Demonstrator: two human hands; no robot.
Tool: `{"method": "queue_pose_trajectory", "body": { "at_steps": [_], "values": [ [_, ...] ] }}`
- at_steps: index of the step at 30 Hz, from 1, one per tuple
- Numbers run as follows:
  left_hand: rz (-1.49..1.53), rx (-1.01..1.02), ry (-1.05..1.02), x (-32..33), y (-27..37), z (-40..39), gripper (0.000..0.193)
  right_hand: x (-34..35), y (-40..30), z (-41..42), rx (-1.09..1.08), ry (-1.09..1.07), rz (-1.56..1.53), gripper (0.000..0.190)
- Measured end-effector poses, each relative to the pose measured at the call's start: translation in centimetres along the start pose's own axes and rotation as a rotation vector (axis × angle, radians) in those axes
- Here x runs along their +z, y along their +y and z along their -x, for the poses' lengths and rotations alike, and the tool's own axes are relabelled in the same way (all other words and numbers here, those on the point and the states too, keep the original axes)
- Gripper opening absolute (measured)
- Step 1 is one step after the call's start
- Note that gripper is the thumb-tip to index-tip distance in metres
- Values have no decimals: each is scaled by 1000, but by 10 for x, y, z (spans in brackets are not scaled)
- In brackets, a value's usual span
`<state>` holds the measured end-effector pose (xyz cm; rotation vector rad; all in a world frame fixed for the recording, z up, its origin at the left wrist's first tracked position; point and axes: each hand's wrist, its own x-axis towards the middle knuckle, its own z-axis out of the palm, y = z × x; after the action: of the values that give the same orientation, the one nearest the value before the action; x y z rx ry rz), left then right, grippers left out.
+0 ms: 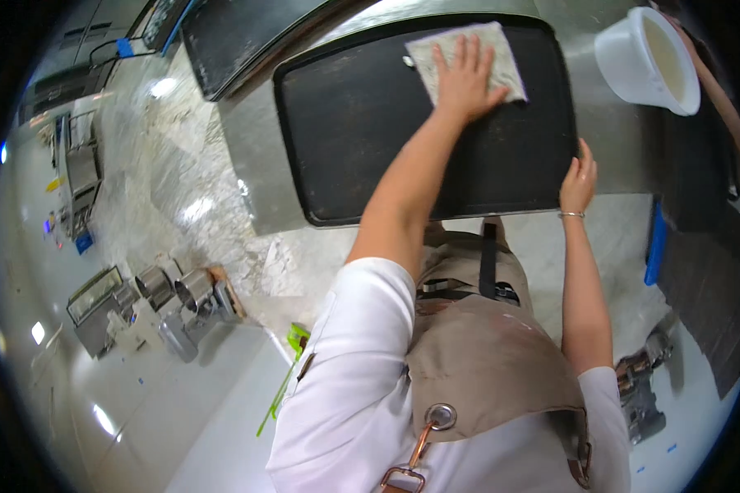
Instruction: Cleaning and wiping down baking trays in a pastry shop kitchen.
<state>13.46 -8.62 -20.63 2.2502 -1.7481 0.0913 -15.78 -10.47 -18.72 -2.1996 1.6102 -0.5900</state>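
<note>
A black rectangular baking tray (370,129) lies on the steel table in front of me, its near edge close to my apron. My left hand (465,83) rests flat on a folded pale cloth (505,68), fingers spread, near the tray's far side toward the right. The palm presses the cloth against the tray's dark surface. A small white bit (409,61) shows at the cloth's left edge. At the tray's near right corner, my right hand (578,182) grips the rim; part of its grasp is hidden.
More dark trays (246,37) sit at the upper left. A white plastic tub (623,58) with pale contents stands at the right of the steel table (253,166). Another person's arm (718,98) is beside it. Machines with metal cylinders (191,289) stand at the left.
</note>
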Motion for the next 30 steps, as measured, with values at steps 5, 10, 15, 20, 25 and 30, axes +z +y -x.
{"method": "queue_pose_trajectory", "body": {
  "at_steps": [5, 10, 15, 20, 25, 30],
  "values": [
    [-199, -43, -90, -37, -135, 39, 77, -2, 8, 2, -53, 31, 45, 39],
    [-675, -206, -234, -97, -226, 91, 71, -1, 13, -1, -102, 26, 112, 38],
    [-677, -62, -92, -118, -266, 113, 60, 4, 19, 1, 70, 48, -48, 45],
    [-650, 100, -279, -142, -235, 204, 35, 3, 23, 2, 135, 67, -163, 47],
    [-374, 212, -552, -202, -172, 308, 30, 0, 30, 8, 137, 95, -164, 47],
    [-165, -199, -406, -207, -143, 320, 19, 5, 30, 9, 125, 126, -215, 48]
  ]
}}
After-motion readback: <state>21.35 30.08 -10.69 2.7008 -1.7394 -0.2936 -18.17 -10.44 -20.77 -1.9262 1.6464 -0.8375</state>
